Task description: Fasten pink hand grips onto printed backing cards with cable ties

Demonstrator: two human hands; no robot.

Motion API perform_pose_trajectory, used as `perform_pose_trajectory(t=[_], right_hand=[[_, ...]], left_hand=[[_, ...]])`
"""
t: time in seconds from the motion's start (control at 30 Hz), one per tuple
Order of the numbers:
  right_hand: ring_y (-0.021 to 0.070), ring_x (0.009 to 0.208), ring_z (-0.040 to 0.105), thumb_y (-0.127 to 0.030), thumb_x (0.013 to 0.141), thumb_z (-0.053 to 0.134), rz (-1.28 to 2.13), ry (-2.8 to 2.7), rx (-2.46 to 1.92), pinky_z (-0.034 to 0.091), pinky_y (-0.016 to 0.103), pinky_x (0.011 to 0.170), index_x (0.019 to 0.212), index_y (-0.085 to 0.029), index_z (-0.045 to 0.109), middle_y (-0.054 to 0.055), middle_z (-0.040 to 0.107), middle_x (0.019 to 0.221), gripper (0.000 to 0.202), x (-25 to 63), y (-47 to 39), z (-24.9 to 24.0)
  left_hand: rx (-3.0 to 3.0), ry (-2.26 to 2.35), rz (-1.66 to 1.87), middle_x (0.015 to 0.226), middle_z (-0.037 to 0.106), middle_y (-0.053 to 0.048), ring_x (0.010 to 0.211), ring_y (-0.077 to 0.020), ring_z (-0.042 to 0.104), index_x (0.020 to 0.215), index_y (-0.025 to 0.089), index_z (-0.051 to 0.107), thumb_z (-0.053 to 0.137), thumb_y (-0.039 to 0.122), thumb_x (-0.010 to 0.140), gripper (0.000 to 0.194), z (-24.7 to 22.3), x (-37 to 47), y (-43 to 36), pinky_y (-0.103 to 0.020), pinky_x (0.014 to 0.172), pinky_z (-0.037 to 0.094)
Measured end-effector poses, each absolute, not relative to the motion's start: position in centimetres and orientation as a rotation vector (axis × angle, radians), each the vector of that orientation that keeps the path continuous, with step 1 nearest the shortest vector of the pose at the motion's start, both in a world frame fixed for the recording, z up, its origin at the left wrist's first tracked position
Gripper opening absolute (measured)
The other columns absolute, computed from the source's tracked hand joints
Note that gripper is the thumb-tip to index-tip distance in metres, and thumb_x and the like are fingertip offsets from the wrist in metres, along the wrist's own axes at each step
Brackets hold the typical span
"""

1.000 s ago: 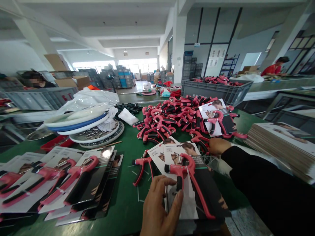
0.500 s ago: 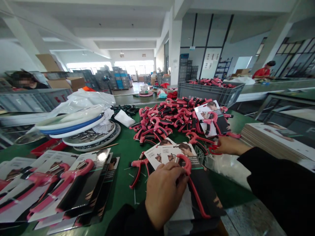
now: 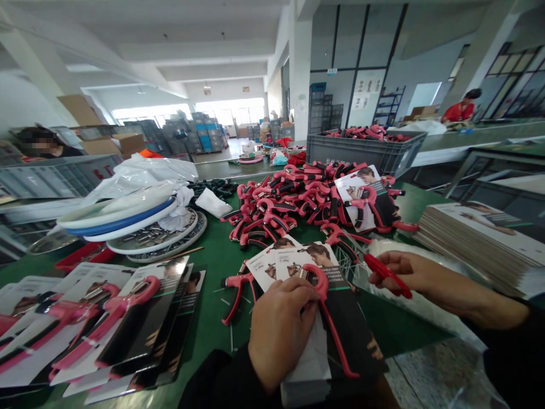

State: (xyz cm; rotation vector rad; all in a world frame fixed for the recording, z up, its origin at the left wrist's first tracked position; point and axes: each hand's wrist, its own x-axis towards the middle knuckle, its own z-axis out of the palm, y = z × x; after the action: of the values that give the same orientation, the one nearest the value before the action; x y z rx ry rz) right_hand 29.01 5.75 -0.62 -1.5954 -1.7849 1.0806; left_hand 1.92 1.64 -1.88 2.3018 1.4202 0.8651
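Observation:
My left hand [image 3: 283,329] is closed on the top of a pink hand grip [image 3: 326,295] and presses it against a printed card [image 3: 353,324] on a stack of cards at the front centre. My right hand [image 3: 409,278] holds a small red tool [image 3: 387,275], apart from the card, over a clear plastic bag [image 3: 430,312]. Another pink hand grip [image 3: 239,289] lies left of the stack among thin white ties. Behind the hands is a heap of pink and black hand grips [image 3: 285,201], with one carded grip [image 3: 361,199] on it.
Carded grips [image 3: 110,324] overlap at the left front. Stacked plates [image 3: 123,216] and a red tray [image 3: 80,255] stand behind them. At the right is a card stack [image 3: 477,238]. A grey crate [image 3: 366,153] stands behind the heap. Two people are farther back.
My right hand has drawn back toward me and lifted from beside the heap, bringing the red tool into clear view. My left hand still holds the grip on the card.

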Motion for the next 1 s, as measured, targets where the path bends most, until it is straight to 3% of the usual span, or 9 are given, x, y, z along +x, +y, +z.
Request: perform_pose_trajectory(t=[0.1,0.23,0.3,0.4,0.5,0.63,0.87,1.0], right_hand=[[0.0199,0.073,0.062,-0.039,0.065,0.068,1.443,-1.744,-1.440,0.046,0.027,0.059,0.109,-0.021,0.042,0.004,0.066,0.081,0.054,27.2,4.6,0.2],[0.0200,0.081,0.060,-0.038,0.070,0.069,1.487,-1.808,-1.334,0.046,0.030,0.070,0.126,-0.023,0.030,0.003,0.060,0.087,0.070,25.7,3.3,1.3],[0.0175,0.078,0.057,-0.042,0.074,0.066,1.464,-1.918,-1.346,0.044,0.027,0.068,0.123,-0.023,0.039,0.002,0.058,0.085,0.059,25.3,2.9,1.8],[0.0106,0.059,0.045,-0.046,0.075,0.065,1.323,-2.141,-1.439,0.035,0.022,0.053,0.108,-0.021,0.053,-0.005,0.047,0.066,0.043,24.9,2.4,2.6],[0.0083,0.053,0.038,-0.048,0.073,0.066,1.351,-2.318,-1.499,0.027,0.020,0.046,0.097,-0.021,0.058,-0.006,0.044,0.060,0.037,24.5,2.1,3.7],[0.0080,0.051,0.039,-0.046,0.075,0.064,1.434,-2.438,-1.567,0.026,0.020,0.044,0.090,-0.018,0.058,-0.006,0.049,0.059,0.032,23.4,2.1,4.8],[0.0078,0.048,0.040,-0.043,0.069,0.065,1.172,-2.682,-1.676,0.027,0.018,0.040,0.085,-0.016,0.059,-0.006,0.048,0.056,0.031,20.9,3.6,6.8],[0.0086,0.047,0.041,-0.051,0.069,0.061,1.194,-2.769,-1.717,0.029,0.019,0.039,0.085,-0.016,0.057,-0.005,0.048,0.056,0.039,20.3,4.4,7.2]], left_hand=[[2.321,1.427,0.781,0.097,0.070,0.002,0.087,-0.0192,0.063,0.081,0.024,0.070,0.058,0.011,0.076,0.018,-1.5,2.1,1.8,-0.033,0.081,0.048],[2.370,1.370,0.704,0.102,0.070,0.001,0.091,-0.0202,0.063,0.080,0.023,0.071,0.058,0.013,0.077,0.017,-1.1,1.7,2.0,-0.034,0.084,0.047],[2.320,1.302,0.752,0.109,0.068,0.001,0.096,-0.0188,0.062,0.084,0.024,0.070,0.058,0.017,0.079,0.015,-1.3,1.0,1.8,-0.032,0.087,0.047],[2.180,1.303,0.862,0.113,0.065,-0.001,0.101,-0.0169,0.061,0.083,0.025,0.070,0.061,0.024,0.078,0.010,-1.8,-0.4,0.9,-0.028,0.087,0.047],[2.157,1.409,0.861,0.114,0.063,-0.001,0.102,-0.0209,0.058,0.084,0.028,0.070,0.064,0.032,0.076,0.011,-2.0,-0.8,-0.5,-0.034,0.087,0.047],[2.200,1.645,0.801,0.113,0.062,-0.004,0.101,-0.0281,0.055,0.085,0.028,0.070,0.063,0.038,0.073,0.017,-1.4,0.7,-1.9,-0.043,0.081,0.048],[2.316,1.787,0.568,0.104,0.061,-0.007,0.097,-0.0278,0.054,0.082,0.021,0.067,0.057,0.021,0.074,0.013,-0.4,3.3,-1.9,-0.040,0.075,0.050],[2.272,1.797,0.584,0.102,0.060,-0.005,0.097,-0.0253,0.054,0.077,0.021,0.066,0.054,0.016,0.074,0.013,-1.1,3.2,-1.7,-0.037,0.077,0.049]])
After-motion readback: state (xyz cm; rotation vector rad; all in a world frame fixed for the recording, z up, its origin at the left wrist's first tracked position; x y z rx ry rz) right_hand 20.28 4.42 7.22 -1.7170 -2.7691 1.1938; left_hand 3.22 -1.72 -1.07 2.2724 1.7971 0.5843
